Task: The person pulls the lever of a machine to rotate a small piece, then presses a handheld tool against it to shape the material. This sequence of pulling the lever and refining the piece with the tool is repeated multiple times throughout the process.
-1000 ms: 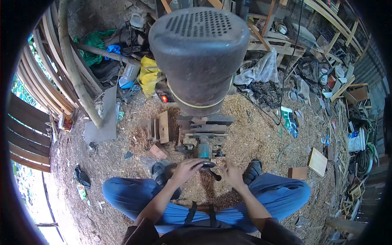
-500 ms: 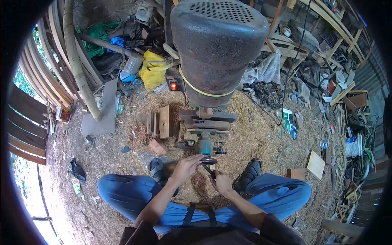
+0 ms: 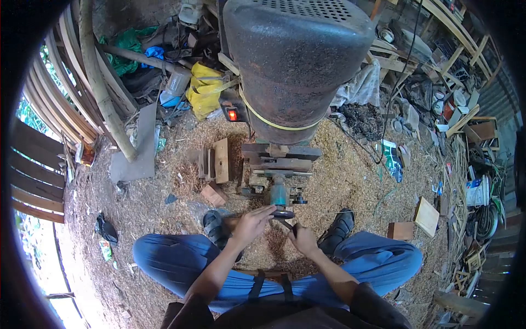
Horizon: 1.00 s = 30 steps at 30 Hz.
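Observation:
A dark round handwheel (image 3: 282, 214) sits at the front end of a green-bodied vise or clamp screw (image 3: 278, 193). My left hand (image 3: 253, 223) reaches it from the left, fingers stretched out with their tips against the rim; its thumb is hidden. Below the wheel, my right hand (image 3: 303, 240) is closed around a dark bar-shaped handle (image 3: 286, 223) that slants up toward the wheel. Metal jaws and plates (image 3: 282, 163) lie beyond, under the big rusty motor-like housing (image 3: 296, 71) of a machine.
A lit red switch (image 3: 232, 115) is on the machine's left side. Wood blocks (image 3: 222, 160) stand left of the jaws, and a reddish block (image 3: 213, 194) lies nearer. More blocks (image 3: 426, 217) lie at right. Sawdust covers the ground around my feet. A pole (image 3: 101, 82) leans at left.
My right hand and the handle have swung slightly up and to the right. My left hand stays at the wheel's rim. The whole view has shifted a little.

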{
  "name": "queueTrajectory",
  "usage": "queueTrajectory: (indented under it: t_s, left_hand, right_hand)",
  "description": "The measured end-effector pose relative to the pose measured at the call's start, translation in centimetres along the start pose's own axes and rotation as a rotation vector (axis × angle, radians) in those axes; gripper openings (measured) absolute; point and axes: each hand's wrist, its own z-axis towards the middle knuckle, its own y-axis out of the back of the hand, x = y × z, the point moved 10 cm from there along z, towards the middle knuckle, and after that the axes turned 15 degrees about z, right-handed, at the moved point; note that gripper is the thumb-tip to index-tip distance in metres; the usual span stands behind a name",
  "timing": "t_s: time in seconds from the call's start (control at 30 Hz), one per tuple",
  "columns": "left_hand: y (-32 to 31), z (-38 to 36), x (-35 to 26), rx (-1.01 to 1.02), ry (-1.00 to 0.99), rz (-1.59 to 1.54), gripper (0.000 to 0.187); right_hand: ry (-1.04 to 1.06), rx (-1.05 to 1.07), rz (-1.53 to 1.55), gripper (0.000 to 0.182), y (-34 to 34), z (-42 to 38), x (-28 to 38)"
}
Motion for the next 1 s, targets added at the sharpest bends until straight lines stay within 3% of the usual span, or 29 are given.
queueTrajectory:
  t_s: [0.2,0.27,0.53,0.8,1.0]
  left_hand:
    - [0.1,-0.2,-0.3,0.012,0.008,0.011,0.038]
    - [0.1,-0.1,-0.1,0.003,0.002,0.020,0.038]
    - [0.5,-0.3,0.0,-0.046,-0.019,0.017,0.034]
    - [0.1,-0.3,0.4,-0.047,-0.021,0.023,0.036]
    - [0.4,-0.6,0.4,-0.036,0.002,-0.003,0.036]
  right_hand:
    - [0.041,0.004,-0.145,0.031,-0.4,-0.1,2.5]
    - [0.169,-0.001,-0.237,0.030,-1.3,-0.2,4.3]
    - [0.135,0.022,-0.212,0.019,-1.9,0.0,5.3]
    - [0.062,0.073,-0.317,0.029,-2.9,0.3,4.1]
    - [0.038,0.024,-0.230,0.037,-0.5,-0.4,5.9]
